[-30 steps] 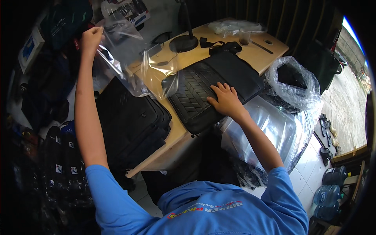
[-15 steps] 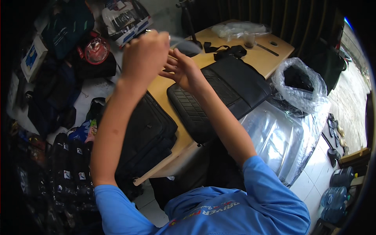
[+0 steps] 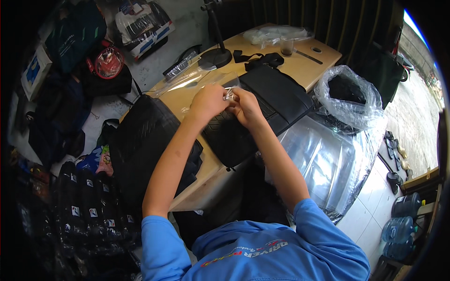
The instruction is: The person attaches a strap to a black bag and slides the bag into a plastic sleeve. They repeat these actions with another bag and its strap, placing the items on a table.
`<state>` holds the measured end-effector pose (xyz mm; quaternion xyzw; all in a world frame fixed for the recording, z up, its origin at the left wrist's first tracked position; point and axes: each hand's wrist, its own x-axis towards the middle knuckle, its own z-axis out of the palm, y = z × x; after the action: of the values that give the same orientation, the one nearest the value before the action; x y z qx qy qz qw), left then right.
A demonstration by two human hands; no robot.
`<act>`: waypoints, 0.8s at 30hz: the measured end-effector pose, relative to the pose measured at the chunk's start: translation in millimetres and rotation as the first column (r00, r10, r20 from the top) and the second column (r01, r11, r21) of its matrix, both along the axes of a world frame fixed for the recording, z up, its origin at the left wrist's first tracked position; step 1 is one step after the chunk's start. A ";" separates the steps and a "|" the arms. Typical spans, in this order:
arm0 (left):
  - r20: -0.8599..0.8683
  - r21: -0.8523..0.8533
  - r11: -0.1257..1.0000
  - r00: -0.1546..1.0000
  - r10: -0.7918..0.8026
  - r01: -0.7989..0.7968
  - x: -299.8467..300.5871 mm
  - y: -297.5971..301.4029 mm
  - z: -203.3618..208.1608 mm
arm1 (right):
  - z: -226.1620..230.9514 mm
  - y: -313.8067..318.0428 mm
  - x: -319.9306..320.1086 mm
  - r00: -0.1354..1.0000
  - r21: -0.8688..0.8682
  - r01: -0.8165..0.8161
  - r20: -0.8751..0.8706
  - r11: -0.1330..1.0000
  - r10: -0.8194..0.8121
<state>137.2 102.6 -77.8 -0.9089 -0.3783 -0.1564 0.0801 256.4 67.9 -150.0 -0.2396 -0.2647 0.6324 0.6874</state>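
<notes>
Both hands meet over the near half of a black bag point(image 3: 276, 93) with a quilted panel, which lies flat on the wooden table point(image 3: 318, 56). My left hand point(image 3: 209, 102) is closed, its fingers curled at a small bunch of clear plastic point(image 3: 229, 95). From the other side my right hand point(image 3: 246, 108) pinches the same bunch. A thin clear plastic sheet point(image 3: 187, 82) spreads over the table just beyond my left hand; whether it joins the bunch is hard to see. Left of my left forearm, more black bags point(image 3: 145, 131) lie stacked.
Beyond the hands stand a black round-based stand point(image 3: 215, 57), black straps point(image 3: 265, 61) and a cup point(image 3: 287, 47). To the right are a stack of clear plastic bags point(image 3: 318, 159) and an open plastic-lined bundle point(image 3: 349, 96). Wrapped black goods point(image 3: 89, 201) crowd the lower left.
Both hands have come down and nearer, from raised above the table to low over the quilted bag. Clear plastic now shows on the table beyond them. The view has shifted slightly.
</notes>
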 end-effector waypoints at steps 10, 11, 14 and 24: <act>0.278 0.302 0.952 0.960 -0.036 -0.052 -7.6 31.4 -0.9 | 2.3 -5.8 14.1 0.951 0.019 0.168 0.260 0.986 -0.168; 0.205 0.447 0.893 0.977 -0.056 -0.042 -5.3 28.9 4.3 | 1.0 -5.3 20.6 0.921 -0.008 0.165 0.360 0.986 -0.151; -0.042 0.549 0.836 0.998 0.038 -0.009 -2.5 29.0 22.8 | 0.4 -14.4 34.0 0.747 -0.011 0.268 0.634 0.963 -0.201; 0.062 0.268 0.907 0.933 -0.354 0.326 0.0 32.5 23.7 | 44.8 -48.7 -3.8 -0.066 0.754 0.193 0.648 0.628 -0.758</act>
<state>137.2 135.1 -54.1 -0.9332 -0.1947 -0.2643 0.1462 252.6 19.2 -105.1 -0.4968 -0.6577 -0.0555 0.5636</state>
